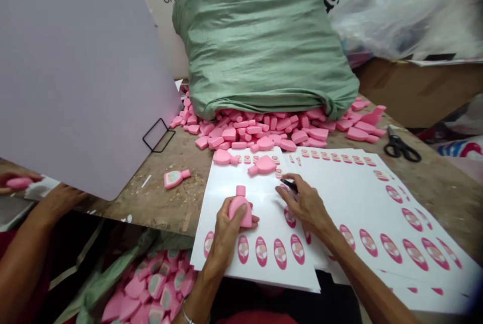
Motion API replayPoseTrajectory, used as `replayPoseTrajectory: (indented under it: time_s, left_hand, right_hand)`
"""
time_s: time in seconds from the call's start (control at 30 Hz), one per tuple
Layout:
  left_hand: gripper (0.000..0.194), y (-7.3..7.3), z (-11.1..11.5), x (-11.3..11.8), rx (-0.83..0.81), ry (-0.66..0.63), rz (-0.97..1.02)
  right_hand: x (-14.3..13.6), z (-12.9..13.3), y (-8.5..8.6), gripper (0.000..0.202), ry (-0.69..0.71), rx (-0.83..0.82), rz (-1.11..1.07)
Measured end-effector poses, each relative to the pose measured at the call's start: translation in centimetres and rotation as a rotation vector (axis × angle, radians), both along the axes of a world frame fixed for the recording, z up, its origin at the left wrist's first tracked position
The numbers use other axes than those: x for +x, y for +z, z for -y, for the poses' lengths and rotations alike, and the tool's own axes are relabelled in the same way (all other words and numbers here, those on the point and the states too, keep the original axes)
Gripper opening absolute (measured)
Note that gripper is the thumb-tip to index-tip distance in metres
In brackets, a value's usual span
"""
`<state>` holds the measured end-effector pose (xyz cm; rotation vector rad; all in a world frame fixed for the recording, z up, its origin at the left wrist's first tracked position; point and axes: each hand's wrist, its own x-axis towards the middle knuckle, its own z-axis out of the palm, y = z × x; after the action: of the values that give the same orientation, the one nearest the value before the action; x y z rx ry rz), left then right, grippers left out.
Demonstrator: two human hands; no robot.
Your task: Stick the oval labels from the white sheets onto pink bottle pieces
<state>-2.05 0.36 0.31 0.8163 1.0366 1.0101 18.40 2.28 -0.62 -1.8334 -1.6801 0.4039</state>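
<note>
My left hand point(225, 231) is closed around a small pink plastic bottle point(240, 211), cap end up, above a white sheet of stickers point(260, 271). In my right hand point(305, 202) is a small dark pointed tool point(290, 184), pinched by the fingers over the same sheet; its exact kind is unclear. Oval pink stickers point(261, 251) run along the sheet's near edge, with smaller ones along the far edge. Two more pink bottles point(263, 165) lie on the sheet's far part. A labelled pink bottle point(176, 178) rests on the table to the left.
A green sack point(264, 42) stands behind a heap of pink bottles point(249, 130). Black-handled scissors point(400, 148) lie at right, past more sticker sheets point(339, 193). A large pale panel point(75, 72) blocks the left, near a co-worker's hands point(62, 203). Below lies a sack of labelled bottles point(158, 284).
</note>
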Motion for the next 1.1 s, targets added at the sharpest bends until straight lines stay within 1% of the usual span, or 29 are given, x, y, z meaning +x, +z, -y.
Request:
replayPoseTrajectory:
  time_s: [0.07, 0.1, 0.17, 0.27, 0.33, 0.4, 0.47, 0.53, 0.6, 0.67, 0.73, 0.77, 0.83, 0.87, 0.93, 1.0, 1.1]
  left_hand:
    - [0.035, -0.2, 0.2, 0.2, 0.014, -0.003, -0.034]
    - [0.036, -0.2, 0.2, 0.3, 0.018, -0.002, -0.057]
    - [0.036, -0.2, 0.3, 0.4, 0.020, 0.005, -0.102]
    - [0.037, -0.2, 0.6, 0.6, 0.013, 0.035, -0.121]
    - [0.038, -0.1, 0.9, 0.8, 0.008, 0.067, -0.114]
    - [0.039, 0.1, 1.0, 0.9, 0.007, 0.083, -0.119]
    - [0.039, 0.3, 0.9, 0.9, -0.002, 0.082, -0.123]
    - [0.039, 0.4, 0.8, 0.8, -0.021, 0.073, -0.115]
    - [0.037, 0.2, 0.8, 0.7, -0.025, 0.060, -0.096]
    - [0.035, 0.0, 1.0, 0.6, -0.014, 0.042, -0.083]
    - [0.034, -0.1, 1.1, 0.6, -0.003, 0.008, -0.078]
    - [0.034, 0.0, 1.1, 0.7, -0.002, -0.016, -0.082]
    - [0.034, 0.3, 0.4, 1.0, 0.011, -0.063, -0.103]
    - [0.035, 0.5, -0.3, 1.1, 0.033, -0.077, -0.119]
    - [0.037, 1.0, -2.5, 1.5, 0.091, -0.071, -0.136]
    - [0.040, 1.2, -5.5, 1.7, 0.141, -0.037, -0.121]
    - [0.043, 1.2, -10.0, 1.5, 0.163, 0.023, -0.120]
  right_hand:
    - [0.2, -2.2, 0.1, 0.053, 0.109, 0.059, 0.147]
    - [0.2, -3.5, 0.2, 0.056, 0.165, 0.080, 0.232]
    - [0.2, -6.2, 0.1, 0.048, 0.220, 0.098, 0.381]
    - [0.3, -10.1, -0.3, 0.034, 0.169, 0.103, 0.462]
    - [0.7, -12.1, -0.3, 0.036, 0.098, 0.110, 0.440]
    - [1.3, -13.0, 0.0, 0.045, 0.030, 0.122, 0.419]
    - [2.0, -12.5, 0.4, 0.052, -0.027, 0.135, 0.370]
    - [2.4, -10.3, 0.6, 0.053, -0.072, 0.098, 0.274]
    - [2.7, -7.0, 0.5, 0.051, -0.117, -0.036, 0.172]
    - [2.6, -3.4, 0.1, 0.052, -0.150, -0.218, 0.109]
    - [2.5, -0.7, -0.5, 0.049, -0.196, -0.307, 0.033]
    - [2.5, 0.1, -0.8, 0.047, -0.227, -0.312, -0.007]
    - [2.5, 0.8, -1.2, 0.043, -0.274, -0.280, -0.068]
    - [2.6, 0.7, -1.3, 0.041, -0.268, -0.263, -0.093]
    - [3.0, 0.2, -1.4, 0.037, -0.219, -0.245, -0.128]
    - [3.5, -0.2, -1.3, 0.036, -0.193, -0.232, -0.140]
    - [4.0, -0.3, -0.9, 0.036, -0.225, -0.229, -0.109]
